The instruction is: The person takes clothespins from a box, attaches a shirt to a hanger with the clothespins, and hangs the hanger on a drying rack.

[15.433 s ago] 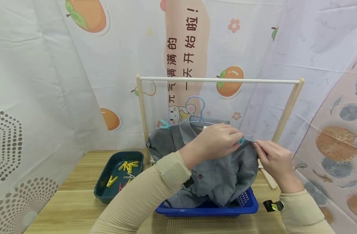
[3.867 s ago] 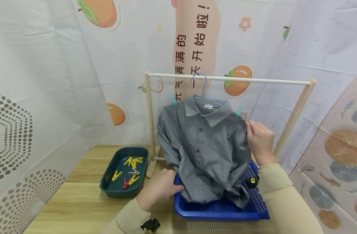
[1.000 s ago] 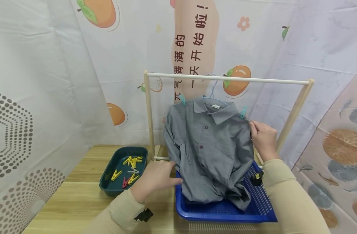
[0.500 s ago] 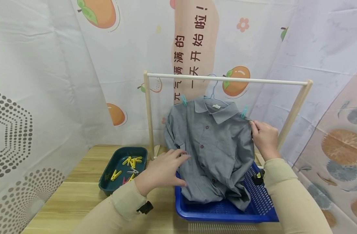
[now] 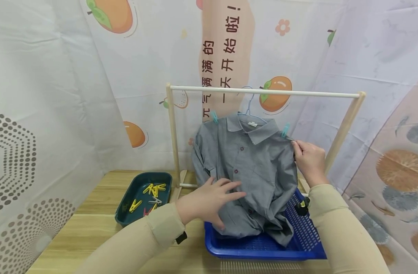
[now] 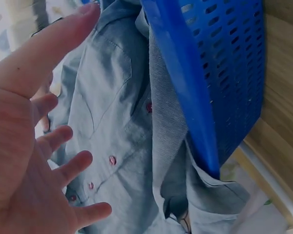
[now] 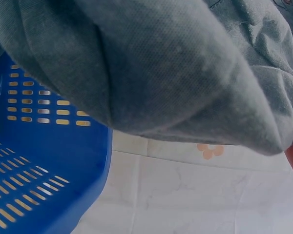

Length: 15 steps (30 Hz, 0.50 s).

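Toward the pale wooden surface's [image 5: 82,228] far edge, the grey button-up cloth shirt [image 5: 258,163] is on its thin blue hanger [image 5: 248,108], two turquoise clips [image 5: 285,130] fastened; smoothing looks unfinished. The right hand's [image 5: 310,160] grip pinches shoulder cloth; the left hand's [image 5: 207,199] is spread wide, holding nothing.

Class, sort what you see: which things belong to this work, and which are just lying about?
Part of the work, apparently: grey shirt, right hand (pinching its shoulder), left hand, blue hanger, two turquoise pegs on the shirt, clothes rack, blue basket.

Just lying about, probably: dark green tray, loose pegs inside it, patterned curtain.
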Available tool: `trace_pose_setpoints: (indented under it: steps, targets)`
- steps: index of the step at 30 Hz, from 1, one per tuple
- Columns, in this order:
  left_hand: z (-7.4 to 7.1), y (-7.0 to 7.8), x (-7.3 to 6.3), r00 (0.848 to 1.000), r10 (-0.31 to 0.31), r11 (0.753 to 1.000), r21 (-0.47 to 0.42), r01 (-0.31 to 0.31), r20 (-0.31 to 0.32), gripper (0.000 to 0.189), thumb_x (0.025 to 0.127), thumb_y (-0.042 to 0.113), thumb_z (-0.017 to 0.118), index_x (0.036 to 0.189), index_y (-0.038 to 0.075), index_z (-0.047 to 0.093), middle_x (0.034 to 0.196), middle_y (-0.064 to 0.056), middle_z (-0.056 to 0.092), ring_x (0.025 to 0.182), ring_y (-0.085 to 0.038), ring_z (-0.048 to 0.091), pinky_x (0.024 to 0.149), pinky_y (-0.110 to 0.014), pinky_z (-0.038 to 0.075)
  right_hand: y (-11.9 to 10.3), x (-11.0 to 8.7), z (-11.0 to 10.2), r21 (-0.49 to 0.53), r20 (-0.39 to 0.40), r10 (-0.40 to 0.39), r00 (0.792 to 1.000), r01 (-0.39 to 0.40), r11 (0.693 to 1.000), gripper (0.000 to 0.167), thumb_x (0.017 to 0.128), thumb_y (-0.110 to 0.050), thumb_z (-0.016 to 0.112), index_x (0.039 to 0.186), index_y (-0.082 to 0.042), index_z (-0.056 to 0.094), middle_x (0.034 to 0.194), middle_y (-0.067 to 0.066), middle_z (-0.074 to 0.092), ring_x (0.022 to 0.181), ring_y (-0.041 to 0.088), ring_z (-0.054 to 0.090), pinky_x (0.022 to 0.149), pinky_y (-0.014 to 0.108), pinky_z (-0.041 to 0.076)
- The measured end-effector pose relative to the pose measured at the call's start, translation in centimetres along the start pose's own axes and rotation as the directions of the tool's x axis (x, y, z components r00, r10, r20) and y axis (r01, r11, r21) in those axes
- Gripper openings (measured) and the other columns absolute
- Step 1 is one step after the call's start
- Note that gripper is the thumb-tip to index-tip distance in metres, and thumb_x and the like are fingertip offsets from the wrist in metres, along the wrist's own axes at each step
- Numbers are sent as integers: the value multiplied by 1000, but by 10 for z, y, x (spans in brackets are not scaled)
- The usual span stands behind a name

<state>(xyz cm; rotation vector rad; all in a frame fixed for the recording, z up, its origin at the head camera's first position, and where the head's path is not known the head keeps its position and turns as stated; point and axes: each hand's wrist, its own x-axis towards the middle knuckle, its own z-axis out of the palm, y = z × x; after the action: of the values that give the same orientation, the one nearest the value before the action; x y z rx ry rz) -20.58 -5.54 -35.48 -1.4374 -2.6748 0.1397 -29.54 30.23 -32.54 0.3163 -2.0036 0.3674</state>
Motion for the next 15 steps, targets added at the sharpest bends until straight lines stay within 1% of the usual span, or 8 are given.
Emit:
trace_pose_setpoints:
  steps: [7, 11, 15]
  targets:
    - [-6, 12, 15, 995, 77, 994, 78, -82, 67, 119, 71, 67, 83, 163, 40, 13, 170, 7, 2, 153, -24, 13, 116, -67, 18, 0, 0, 0, -4, -8, -2, 1000, 2, 1000, 45, 100, -14, 65, 59, -11, 49, 51, 6, 49, 46, 27, 49, 50, 43, 37]
    - [-7, 20, 21, 987, 94, 985, 133, -111, 127, 123, 70, 70, 82, 163, 43, 6, 170, 7, -6, 155, -25, 4, 118, -65, 12, 1, 0, -1, -8, -3, 3, 1000, -3, 1000, 45, 100, -14, 65, 59, -11, 48, 51, 6, 49, 46, 28, 49, 50, 43, 37]
    - [-5, 24, 28, 981, 109, 966, 214, -142, 161, 127, 68, 74, 80, 163, 42, 3, 170, 4, -10, 155, -25, 1, 118, -64, 12, 1, 0, -2, -7, 1, 10, 1000, -10, 1000, 43, 100, -14, 65, 60, -11, 51, 51, 6, 50, 47, 28, 50, 50, 43, 37]
